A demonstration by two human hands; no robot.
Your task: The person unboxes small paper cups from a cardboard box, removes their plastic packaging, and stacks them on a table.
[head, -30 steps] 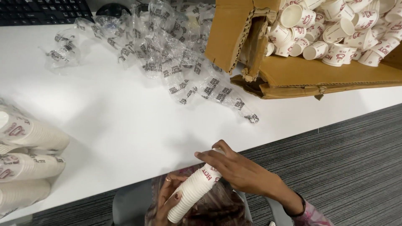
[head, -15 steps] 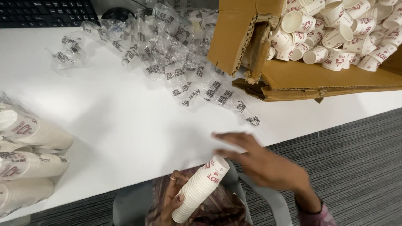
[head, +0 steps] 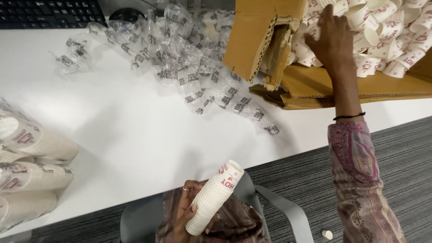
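My left hand grips a stack of nested white paper cups with red print, held tilted over my lap below the table edge. My right hand is stretched far up into an open cardboard box at the top right. Its fingers rest spread on the loose white paper cups that fill the box. I cannot tell whether a cup is caught under the fingers.
Crumpled clear plastic sleeves lie across the white table. Wrapped stacks of cups lie at the left edge. A black keyboard sits top left. A small white scrap lies on the grey carpet.
My right hand has left the top of the cup stack and reached up across the table into the cardboard box. My left hand keeps holding the stack.
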